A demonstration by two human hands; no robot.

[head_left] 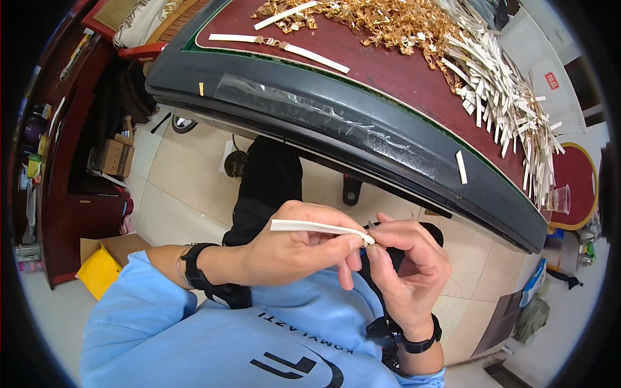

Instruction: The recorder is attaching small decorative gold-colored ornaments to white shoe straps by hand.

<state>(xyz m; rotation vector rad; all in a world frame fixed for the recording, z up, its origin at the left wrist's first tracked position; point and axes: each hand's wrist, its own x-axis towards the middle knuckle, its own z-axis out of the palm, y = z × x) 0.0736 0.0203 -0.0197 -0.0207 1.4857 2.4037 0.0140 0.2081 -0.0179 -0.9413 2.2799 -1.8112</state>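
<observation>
Two hands, the left hand (294, 249) and the right hand (404, 262), meet on one white strip (320, 227), and each wrist carries one black band. On the bench (388, 71) lie one gold heap (381, 22) and one white strip pile (511, 97), both too many to count. One clear cup (560, 199) stands at its right end.

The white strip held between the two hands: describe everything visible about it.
The white strip is a narrow, flat, cream-white band that looks like fabric tape or stiff paper. It lies nearly level, sloping slightly down to the right, above the person's lap and below the table edge. The left hand pinches it along its length, its left end sticking out free. At its right end the right hand holds a small metallic piece against it; how they join is too small to tell.
</observation>
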